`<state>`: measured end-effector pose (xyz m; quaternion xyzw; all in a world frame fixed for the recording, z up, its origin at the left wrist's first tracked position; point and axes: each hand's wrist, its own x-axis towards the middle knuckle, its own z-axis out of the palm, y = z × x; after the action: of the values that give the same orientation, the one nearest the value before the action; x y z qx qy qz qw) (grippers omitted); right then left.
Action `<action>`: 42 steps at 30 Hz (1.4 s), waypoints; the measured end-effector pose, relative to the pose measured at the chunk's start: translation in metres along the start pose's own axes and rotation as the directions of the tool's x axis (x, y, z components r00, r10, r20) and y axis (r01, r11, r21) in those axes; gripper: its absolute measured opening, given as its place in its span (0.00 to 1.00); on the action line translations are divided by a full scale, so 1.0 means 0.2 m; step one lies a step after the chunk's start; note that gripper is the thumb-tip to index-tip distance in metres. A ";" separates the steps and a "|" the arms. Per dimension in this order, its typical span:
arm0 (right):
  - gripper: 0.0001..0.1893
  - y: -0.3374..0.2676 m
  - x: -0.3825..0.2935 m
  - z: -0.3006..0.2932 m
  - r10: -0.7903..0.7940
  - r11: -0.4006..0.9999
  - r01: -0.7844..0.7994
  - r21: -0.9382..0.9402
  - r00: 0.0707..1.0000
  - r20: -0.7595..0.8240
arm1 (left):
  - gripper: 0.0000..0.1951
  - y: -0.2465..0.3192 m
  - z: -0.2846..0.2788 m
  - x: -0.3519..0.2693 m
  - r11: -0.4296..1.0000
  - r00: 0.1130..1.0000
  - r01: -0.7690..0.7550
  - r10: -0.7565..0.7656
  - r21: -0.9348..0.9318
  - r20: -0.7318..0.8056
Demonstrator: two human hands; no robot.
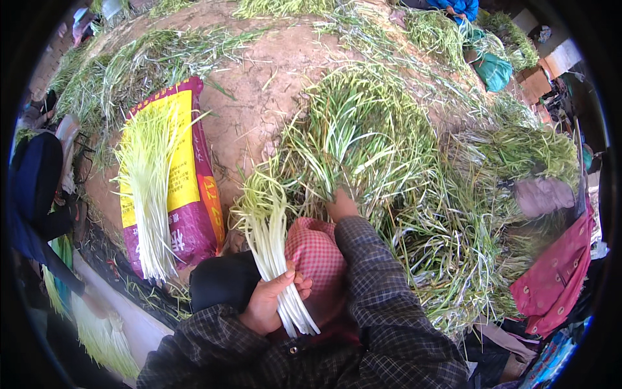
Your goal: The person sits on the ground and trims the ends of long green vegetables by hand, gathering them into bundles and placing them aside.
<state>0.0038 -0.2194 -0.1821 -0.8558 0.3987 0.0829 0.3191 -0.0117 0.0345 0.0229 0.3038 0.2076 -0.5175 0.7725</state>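
Note:
A bundle of blanched chives (270, 243), white at the stems and yellow-green at the leaf tips, is gripped in my left hand (274, 299) above my lap. Its stem ends point down towards me. My right hand (342, 206) reaches into the near edge of a large heap of loose green and withered leaves (369, 141). Leaves hide its fingers, so whether it grips any is not visible. To the left, a larger pile of blanched chives (153, 194) lies on a purple and yellow printed sack (187, 194).
More leaf heaps lie at the far left (116, 87) and right (525, 150) on bare earth (262, 92). A person in dark clothes (36, 185) sits at the left beside more chives (99, 340). Another in a blue jacket (457, 8) is at the back. A green bag (493, 72) lies nearby.

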 end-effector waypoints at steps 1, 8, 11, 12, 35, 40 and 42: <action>0.18 0.01 -0.01 -0.04 -0.035 0.999 0.035 -0.007 0.999 -0.015 | 0.07 0.01 0.02 -0.02 1.000 0.999 -0.030 0.030 0.003 -0.013; 0.07 -0.17 -0.38 -0.89 0.035 0.492 0.282 0.823 0.939 -0.343 | 0.08 -0.03 -0.03 0.02 0.989 0.983 -0.143 0.146 -0.036 0.111; 0.06 -0.13 -0.64 -1.02 -0.148 0.555 0.547 0.627 0.807 -0.572 | 0.08 -0.06 -0.01 0.07 0.984 0.974 -0.174 0.168 0.030 0.150; 0.07 -0.12 -0.73 -0.98 -0.162 0.556 0.488 0.672 0.857 -0.488 | 0.11 -0.06 0.03 0.06 0.985 0.984 -0.165 0.161 0.052 0.070; 0.03 -0.03 -1.18 -0.43 -0.122 0.166 -0.054 0.985 0.990 0.075 | 0.13 -0.24 0.03 0.15 0.879 0.916 -0.388 0.402 0.275 0.010; 0.03 0.11 -1.15 -0.38 -0.086 0.541 0.177 0.822 0.984 -0.155 | 0.10 -0.23 0.00 0.16 0.849 0.884 -0.454 0.467 0.272 0.018; 0.04 0.32 -1.09 -0.34 -0.007 0.708 0.180 0.683 0.969 -0.248 | 0.09 -0.22 -0.02 0.16 0.840 0.878 -0.464 0.479 0.281 0.020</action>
<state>-0.1973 -0.1550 -0.0736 -0.6937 0.3900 -0.1889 0.5753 -0.0402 0.0029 -0.0107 0.4638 0.0716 -0.3275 0.8201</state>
